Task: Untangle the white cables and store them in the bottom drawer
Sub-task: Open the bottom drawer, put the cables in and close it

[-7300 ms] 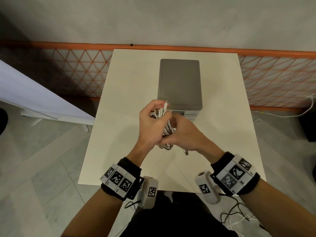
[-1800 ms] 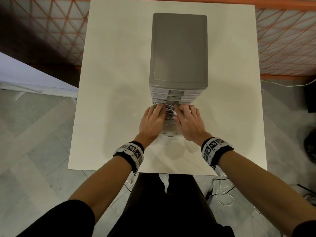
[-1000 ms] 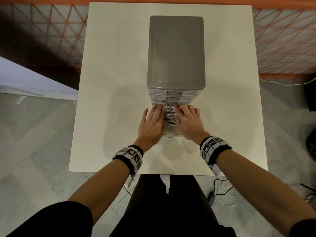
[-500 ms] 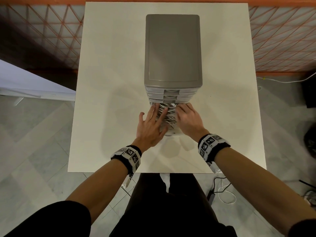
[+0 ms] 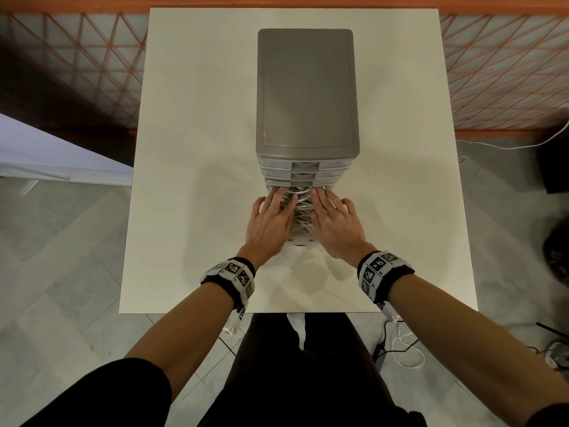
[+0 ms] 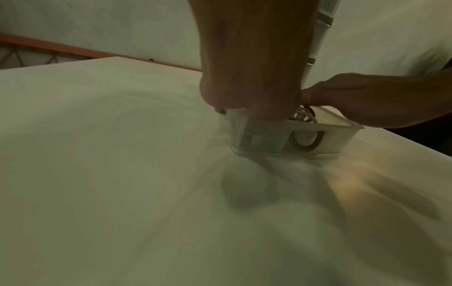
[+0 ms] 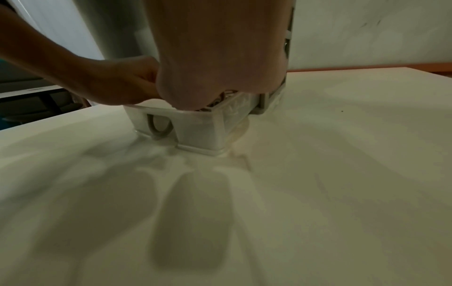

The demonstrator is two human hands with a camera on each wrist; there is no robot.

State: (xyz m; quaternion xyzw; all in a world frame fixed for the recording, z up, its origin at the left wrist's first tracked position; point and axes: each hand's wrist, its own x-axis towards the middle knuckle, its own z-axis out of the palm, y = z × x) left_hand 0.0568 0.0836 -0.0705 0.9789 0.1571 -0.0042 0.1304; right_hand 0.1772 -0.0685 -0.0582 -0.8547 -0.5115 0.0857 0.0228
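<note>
A grey drawer unit (image 5: 308,94) stands in the middle of the white table (image 5: 197,149). Its bottom drawer (image 5: 300,241) is pulled out toward me. The white cables (image 5: 301,208) lie coiled inside it. My left hand (image 5: 274,211) lies flat on the left part of the bundle, fingers straight. My right hand (image 5: 332,214) presses the right part the same way. In the left wrist view the drawer (image 6: 330,139) shows a cable loop (image 6: 304,116) beside the left hand (image 6: 252,77). The right wrist view shows the drawer (image 7: 203,127) under my right hand (image 7: 220,58).
The upper drawers (image 5: 308,174) are closed just above my fingertips. An orange lattice fence (image 5: 505,72) runs behind the table. Cords (image 5: 400,349) lie on the tiled floor at the right, and a white board (image 5: 46,149) stands at the left.
The cable bundle, earlier held in both hands above the table, now lies in the open bottom drawer. Over the last half second my left hand drew its spread fingers together on the cables.
</note>
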